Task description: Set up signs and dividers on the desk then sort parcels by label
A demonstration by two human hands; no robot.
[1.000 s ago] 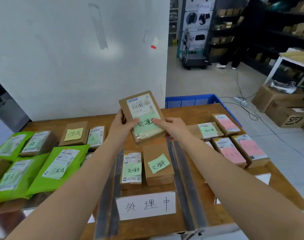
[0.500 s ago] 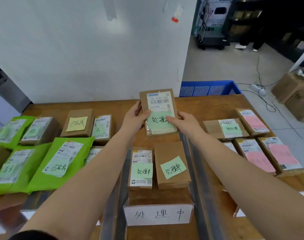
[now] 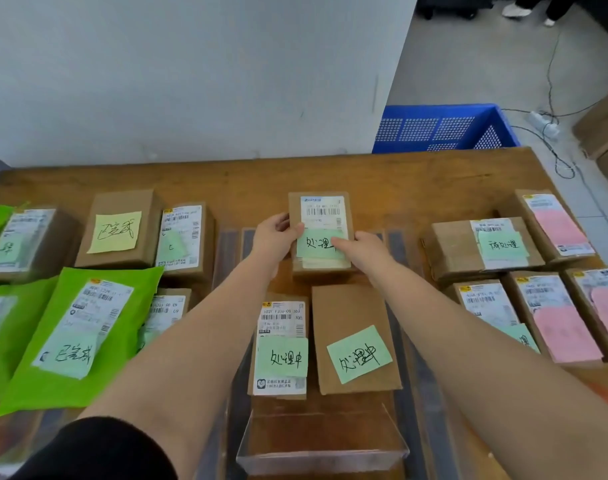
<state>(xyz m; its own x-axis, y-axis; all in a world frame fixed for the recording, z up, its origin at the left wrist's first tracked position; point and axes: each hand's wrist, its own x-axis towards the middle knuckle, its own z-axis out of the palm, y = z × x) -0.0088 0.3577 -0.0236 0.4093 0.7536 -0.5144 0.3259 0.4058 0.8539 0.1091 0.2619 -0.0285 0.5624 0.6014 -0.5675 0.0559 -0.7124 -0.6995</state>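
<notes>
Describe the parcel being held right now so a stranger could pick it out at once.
Start at the wooden desk and find its middle lane, between the two clear dividers. The brown parcel lies at that lane's far end, gripped by the left hand and right hand. Unlike the two green-noted parcels nearer the person, it is the only one with hands on it.

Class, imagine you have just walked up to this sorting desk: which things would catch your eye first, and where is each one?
First, the two hands, left hand and right hand, holding a brown parcel with a green sticky note in the desk's middle lane. Next, the bright green mailer bag at the near left. Then the pink-labelled parcels on the right, and the blue crate behind the desk.
</notes>
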